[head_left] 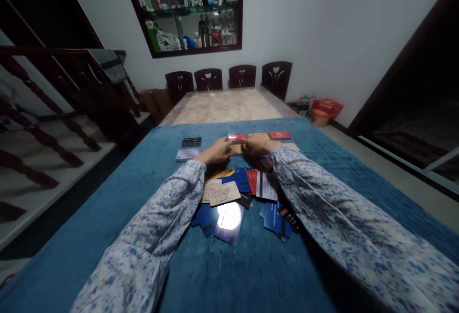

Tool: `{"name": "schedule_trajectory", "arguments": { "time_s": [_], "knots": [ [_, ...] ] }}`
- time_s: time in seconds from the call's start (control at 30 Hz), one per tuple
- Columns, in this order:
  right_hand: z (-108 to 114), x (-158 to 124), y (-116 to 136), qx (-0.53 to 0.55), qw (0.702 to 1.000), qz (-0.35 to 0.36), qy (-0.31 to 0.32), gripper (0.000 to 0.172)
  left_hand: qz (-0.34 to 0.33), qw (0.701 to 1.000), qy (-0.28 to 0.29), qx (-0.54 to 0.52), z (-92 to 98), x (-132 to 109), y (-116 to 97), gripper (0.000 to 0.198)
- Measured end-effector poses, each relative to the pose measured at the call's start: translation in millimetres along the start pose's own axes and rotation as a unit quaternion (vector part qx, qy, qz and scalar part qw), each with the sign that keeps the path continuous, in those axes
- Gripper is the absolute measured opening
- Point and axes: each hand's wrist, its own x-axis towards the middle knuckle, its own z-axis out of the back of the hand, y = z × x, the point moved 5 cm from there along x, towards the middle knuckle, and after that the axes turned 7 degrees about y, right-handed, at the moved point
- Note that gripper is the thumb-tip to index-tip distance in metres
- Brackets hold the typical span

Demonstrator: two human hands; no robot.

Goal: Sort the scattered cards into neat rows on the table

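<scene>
Both my arms, in blue-flowered sleeves, reach out over a blue cloth [107, 217] on a table. My left hand [216, 151] and my right hand [258, 146] meet at a tan card [236, 149], with the fingers of both curled on its ends. A row of cards lies just beyond: a red card [237, 137], a tan card [258, 135] and another red card [279, 135]. To the left sit a dark card [191, 141] and a pale card [187, 154]. Between my forearms lies a loose heap of cards [244, 198], blue, red, tan and white.
Bare stone tabletop [224, 106] extends past the cloth to several dark chairs [229, 77] at the wall. A glass cabinet [190, 9] hangs above them. A wooden stair rail [53, 93] runs at the left. An orange basket [324, 111] is on the floor at the right.
</scene>
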Motion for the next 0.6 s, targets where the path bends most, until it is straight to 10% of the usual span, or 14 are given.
{"name": "schedule_trajectory", "arguments": {
  "time_s": [0.6],
  "knots": [
    [8,-48,33,-0.009,0.996,0.027,-0.086,0.035,-0.026,0.997,-0.06,-0.036,0.6,-88,-12,0.029]
  ]
}}
